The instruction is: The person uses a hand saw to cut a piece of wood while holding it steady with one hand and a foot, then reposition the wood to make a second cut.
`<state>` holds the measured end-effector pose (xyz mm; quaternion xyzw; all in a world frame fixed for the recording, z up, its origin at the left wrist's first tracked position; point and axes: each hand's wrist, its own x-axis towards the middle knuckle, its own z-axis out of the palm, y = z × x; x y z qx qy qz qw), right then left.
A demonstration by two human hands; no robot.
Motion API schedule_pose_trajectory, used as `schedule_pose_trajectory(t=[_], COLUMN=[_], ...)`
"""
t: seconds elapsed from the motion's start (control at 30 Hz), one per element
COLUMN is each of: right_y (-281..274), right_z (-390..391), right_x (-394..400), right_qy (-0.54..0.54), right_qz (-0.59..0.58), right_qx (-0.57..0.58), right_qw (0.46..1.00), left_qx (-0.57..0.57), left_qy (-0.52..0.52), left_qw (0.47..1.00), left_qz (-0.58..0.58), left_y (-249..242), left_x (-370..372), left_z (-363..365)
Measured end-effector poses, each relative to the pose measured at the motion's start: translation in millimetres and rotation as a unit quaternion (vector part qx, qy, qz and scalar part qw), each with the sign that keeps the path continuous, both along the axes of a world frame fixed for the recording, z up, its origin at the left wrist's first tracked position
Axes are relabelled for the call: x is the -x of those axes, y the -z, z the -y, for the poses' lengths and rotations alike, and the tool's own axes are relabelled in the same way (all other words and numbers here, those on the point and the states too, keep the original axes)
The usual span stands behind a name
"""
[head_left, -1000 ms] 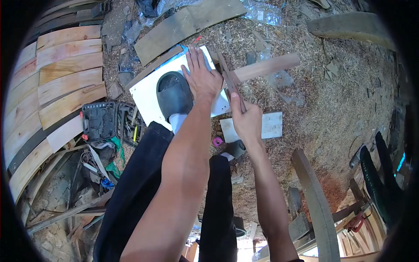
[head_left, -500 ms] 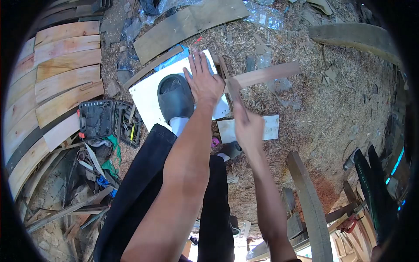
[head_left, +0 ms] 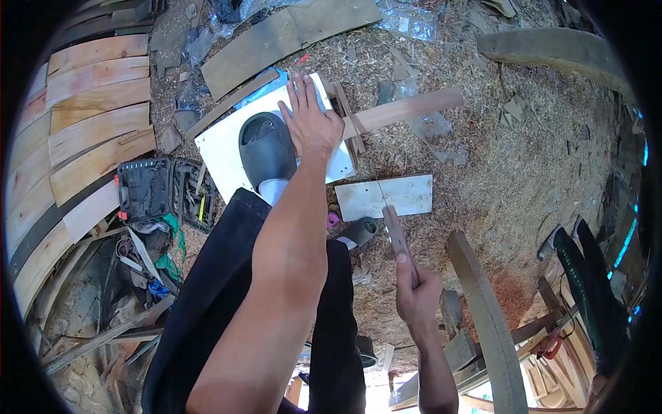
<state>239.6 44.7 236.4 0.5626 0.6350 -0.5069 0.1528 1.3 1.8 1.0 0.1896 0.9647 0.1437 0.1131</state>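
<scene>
My left hand lies flat with its fingers stretched over a white board, its heel beside the near end of a wooden strip. My foot in a dark slipper stands on the same board. In my right hand is the handle of a handsaw, gripped with the thumb along the top. The thin blade shows nearly edge-on and points up toward the strip near my left hand. A short narrow slat crosses the strip there.
A smaller white panel lies below the saw blade on ground covered in shavings. An opened tool case and stacked planks are at left. A curved beam stands at right, near another person's legs.
My right hand has drawn the handsaw back toward me, down and to the right, away from the strip. My left hand stays on the board; the whole view has shifted slightly.
</scene>
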Motion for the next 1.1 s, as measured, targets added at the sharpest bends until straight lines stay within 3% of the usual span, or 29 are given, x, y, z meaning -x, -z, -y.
schedule_pose_trajectory(t=[0.2, 0.27, 0.33, 0.4, 0.5, 0.57, 0.63, 0.67, 0.73, 0.8, 0.9, 1.0, 1.1], right_y=[111.2, 124.0, 112.7, 86.9, 25.8, -4.2, -10.5, -11.0, 28.5, 77.7, 134.9, 133.1, 73.9], right_z=[-12.6, -12.6, -12.3, -21.8, -8.2, 1.7, -2.6, -4.3, -1.0, -14.4, -16.2, -14.8, -28.1], right_x=[106.3, 121.7, 119.9, 116.1, 54.6, 16.4, 18.5, 20.3, 45.1, 91.3, 145.5, 142.4, 124.0], right_qy=[-0.057, -0.057, -0.066, -0.074, -0.073, 0.006, -0.01, -0.024, -0.016, -0.069, -0.046, -0.042, -0.043], right_qz=[-0.106, -0.113, -0.106, -0.064, -0.044, -0.016, 0.003, 0.019, -0.088, -0.05, -0.13, -0.112, -0.072], right_qx=[-0.119, -0.125, -0.125, -0.055, -0.061, -0.028, -0.028, -0.027, -0.133, -0.088, -0.147, -0.153, -0.066], right_qw=[0.986, 0.984, 0.984, 0.994, 0.994, 0.999, 1.0, 0.999, 0.987, 0.992, 0.98, 0.981, 0.994], left_qx=[-0.01, 0.001, -0.004, -0.001, 0.0, -0.004, 0.015, 0.011, 0.017, 0.02, 0.024, 0.019, 0.022], left_qy=[0.018, 0.019, 0.017, 0.017, 0.01, 0.008, 0.012, 0.015, 0.012, 0.015, 0.027, 0.022, 0.017], left_qw=[1.0, 1.0, 1.0, 1.0, 1.0, 1.0, 1.0, 1.0, 1.0, 1.0, 0.999, 0.999, 0.999], left_qz=[-0.005, 0.005, 0.016, 0.009, 0.013, 0.008, 0.003, 0.002, 0.006, 0.012, 0.009, 0.021, 0.022], left_y=[3.1, 5.6, 2.4, 1.1, 0.6, 1.3, 0.7, 1.1, 1.5, -0.3, 1.7, 1.0, -1.8], left_x=[2.2, 4.6, -2.3, 1.2, 1.4, -0.1, 0.7, 1.8, 1.4, -0.8, 6.7, -0.2, 3.7], left_z=[-1.5, 1.8, 4.4, -0.3, 1.0, 1.2, -1.6, -5.1, -1.1, 0.9, 0.6, 2.2, -1.3])
